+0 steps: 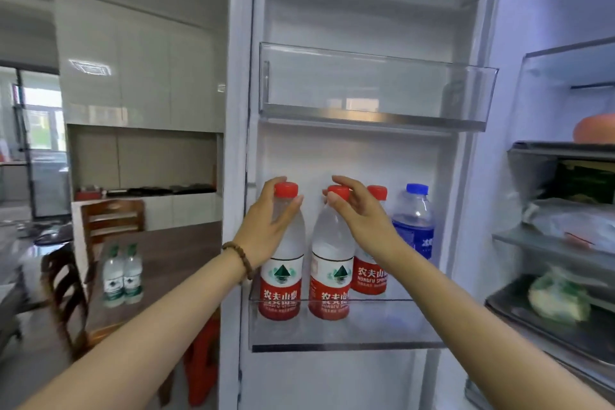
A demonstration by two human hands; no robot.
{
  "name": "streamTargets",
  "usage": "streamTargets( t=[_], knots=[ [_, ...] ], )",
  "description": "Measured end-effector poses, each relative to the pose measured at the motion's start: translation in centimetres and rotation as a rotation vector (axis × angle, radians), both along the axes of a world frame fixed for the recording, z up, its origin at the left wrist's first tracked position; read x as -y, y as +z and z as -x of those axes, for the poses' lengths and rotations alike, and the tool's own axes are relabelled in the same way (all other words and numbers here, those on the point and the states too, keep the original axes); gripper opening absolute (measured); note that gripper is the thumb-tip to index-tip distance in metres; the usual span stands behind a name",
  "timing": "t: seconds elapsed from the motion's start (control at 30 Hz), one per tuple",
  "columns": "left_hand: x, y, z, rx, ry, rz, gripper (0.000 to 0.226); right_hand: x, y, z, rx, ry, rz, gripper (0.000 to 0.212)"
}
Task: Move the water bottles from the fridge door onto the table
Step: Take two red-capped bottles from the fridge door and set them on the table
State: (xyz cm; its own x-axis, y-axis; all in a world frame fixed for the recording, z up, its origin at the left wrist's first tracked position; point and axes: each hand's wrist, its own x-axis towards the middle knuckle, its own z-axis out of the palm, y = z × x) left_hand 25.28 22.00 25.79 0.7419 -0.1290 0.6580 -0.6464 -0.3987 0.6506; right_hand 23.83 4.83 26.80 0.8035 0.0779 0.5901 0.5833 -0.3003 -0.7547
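Several water bottles stand in the lower fridge door bin (pixel 366 326). My left hand (pixel 269 226) wraps around the neck of the leftmost red-capped bottle (pixel 283 280). My right hand (pixel 359 210) pinches the red cap of the second red-labelled bottle (pixel 331 276). Behind my right wrist stands a third red-capped bottle (pixel 372 276), partly hidden. At the bin's right end stands a blue-capped, blue-labelled bottle (pixel 414 226). Two green-labelled bottles (pixel 121 276) stand on the brown table (pixel 173 260) to the left.
An empty clear door bin (pixel 376 90) hangs above the bottles. Fridge shelves with food (pixel 562 243) are at the right. Wooden chairs (pixel 70 293) stand around the table, with an orange stool (pixel 203 363) near the door's foot.
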Motion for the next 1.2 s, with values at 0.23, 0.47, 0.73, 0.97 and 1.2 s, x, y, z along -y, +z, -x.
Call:
streamTargets(
  t=[0.23, 0.47, 0.73, 0.97, 1.2],
  knots=[
    [0.6, -0.1, 0.9, -0.037, 0.011, 0.075, 0.037, -0.4, -0.1, -0.1, 0.044, -0.003, -0.013, 0.033],
    [1.8, -0.1, 2.8, 0.04, -0.057, 0.184, 0.027, -0.1, -0.5, 1.0, 0.078, 0.051, -0.165, 0.021],
    [1.4, 4.7, 5.8, 0.214, -0.116, 0.336, 0.017, -0.2, 4.2, 3.9, 0.244, 0.039, -0.275, 0.026],
    [-2.4, 8.1, 8.9, 0.265, -0.062, 0.464, 0.018, -3.6, 7.7, 7.1, 0.295, 0.128, -0.328, 0.021],
    [-9.5, 7.0, 9.9, 0.253, 0.016, 0.44, 0.015, -11.7, 6.8, 8.0, 0.243, 0.215, -0.344, 0.02]
  ],
)
